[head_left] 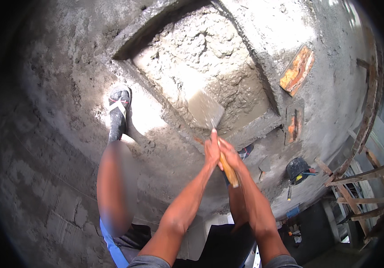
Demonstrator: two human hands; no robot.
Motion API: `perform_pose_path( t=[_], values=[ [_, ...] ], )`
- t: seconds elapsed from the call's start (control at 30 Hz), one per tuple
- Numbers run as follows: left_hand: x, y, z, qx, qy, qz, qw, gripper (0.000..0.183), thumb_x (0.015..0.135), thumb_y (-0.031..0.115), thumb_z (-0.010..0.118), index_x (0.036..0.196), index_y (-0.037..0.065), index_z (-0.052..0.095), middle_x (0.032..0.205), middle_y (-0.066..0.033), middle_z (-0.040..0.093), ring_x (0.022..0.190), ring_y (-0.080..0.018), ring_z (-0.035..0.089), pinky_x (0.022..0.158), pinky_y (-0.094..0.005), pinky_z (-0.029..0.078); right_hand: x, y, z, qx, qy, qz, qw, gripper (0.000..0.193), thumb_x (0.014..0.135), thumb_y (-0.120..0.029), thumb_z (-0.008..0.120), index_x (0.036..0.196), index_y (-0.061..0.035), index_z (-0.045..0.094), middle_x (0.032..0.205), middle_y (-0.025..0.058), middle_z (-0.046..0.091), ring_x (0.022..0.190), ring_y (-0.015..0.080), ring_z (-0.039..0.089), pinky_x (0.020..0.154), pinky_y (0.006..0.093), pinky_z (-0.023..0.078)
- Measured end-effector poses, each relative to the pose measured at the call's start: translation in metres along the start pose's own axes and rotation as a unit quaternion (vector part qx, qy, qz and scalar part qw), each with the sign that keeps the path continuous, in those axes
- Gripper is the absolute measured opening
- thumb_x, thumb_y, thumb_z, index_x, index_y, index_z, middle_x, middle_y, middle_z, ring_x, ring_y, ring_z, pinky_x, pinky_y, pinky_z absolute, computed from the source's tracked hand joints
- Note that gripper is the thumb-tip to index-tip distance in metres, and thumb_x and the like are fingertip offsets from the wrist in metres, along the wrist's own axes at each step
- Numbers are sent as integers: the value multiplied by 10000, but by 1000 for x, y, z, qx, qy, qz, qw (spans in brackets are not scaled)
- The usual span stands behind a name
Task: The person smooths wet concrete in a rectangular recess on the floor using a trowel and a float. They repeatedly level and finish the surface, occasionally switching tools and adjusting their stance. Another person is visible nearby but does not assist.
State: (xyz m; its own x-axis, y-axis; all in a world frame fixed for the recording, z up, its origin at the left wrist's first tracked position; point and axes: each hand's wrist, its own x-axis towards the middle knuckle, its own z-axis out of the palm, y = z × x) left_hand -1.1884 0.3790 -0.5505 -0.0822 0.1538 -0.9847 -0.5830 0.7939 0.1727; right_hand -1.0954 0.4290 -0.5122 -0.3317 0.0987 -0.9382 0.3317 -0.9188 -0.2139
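Observation:
Both my hands are closed round the wooden handle of a trowel (pixel 204 108). My left hand (pixel 211 149) grips close to where the handle meets the blade. Pressed against it, my right hand (pixel 230 155) wraps the handle, whose orange-brown end sticks out below. The flat, squarish metal blade is tilted and touches wet grey mortar (pixel 201 49), though motion smears its edge. A low-walled concrete trough (pixel 156 93) holds the mortar, which is lumpy at the far end and smoother near the blade. Beside my left hand shows a small brown piece, its kind unclear.
Right of the trough lie a mortar-stained wooden float (pixel 297 70) and a flat finishing trowel (pixel 294 123). Farther right are a black bucket (pixel 297 170) with tools and several wooden timbers (pixel 360 201). My sandalled foot (pixel 120 100) stands left of the trough.

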Motion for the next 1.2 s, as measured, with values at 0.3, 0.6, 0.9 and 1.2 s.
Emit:
perform_pose_path(
  t=[0.3, 0.6, 0.9, 1.2],
  values=[
    [-1, 112, -67, -41, 96, 93, 990, 672, 1023, 595, 321, 745, 65, 627, 626, -87, 601, 589, -218, 609, 566, -399, 492, 29, -106, 92, -59, -78, -38, 994, 533, 1054, -320, 486, 1533, -119, 366, 817, 85, 608, 430, 125, 496, 358, 277, 400],
    [20, 2, -2, 107, 68, 51, 991, 803, 982, 629, 379, 826, -109, 657, 800, -309, 647, 795, -364, 640, 783, -513, 468, 15, -2, 0, 99, -32, 33, 994, 553, 1051, -339, 489, 1532, -105, 347, 732, 88, 608, 428, 150, 528, 358, 299, 433],
    [-65, 109, -15, 120, -6, 98, 988, 725, 1006, 646, 328, 714, 35, 589, 742, -155, 630, 727, -225, 616, 656, -431, 494, -43, -85, 42, -7, -30, -124, 992, 509, 1050, -272, 461, 1508, -71, 366, 794, 71, 624, 450, 134, 533, 390, 305, 462],
    [10, 70, -42, 236, 55, 44, 969, 869, 964, 650, 401, 743, -161, 625, 738, -321, 635, 741, -345, 639, 760, -535, 475, 13, -38, 64, 193, 15, 51, 980, 334, 1060, -454, 424, 1218, -170, 501, 696, 36, 546, 428, 170, 534, 359, 321, 451]
  ],
)
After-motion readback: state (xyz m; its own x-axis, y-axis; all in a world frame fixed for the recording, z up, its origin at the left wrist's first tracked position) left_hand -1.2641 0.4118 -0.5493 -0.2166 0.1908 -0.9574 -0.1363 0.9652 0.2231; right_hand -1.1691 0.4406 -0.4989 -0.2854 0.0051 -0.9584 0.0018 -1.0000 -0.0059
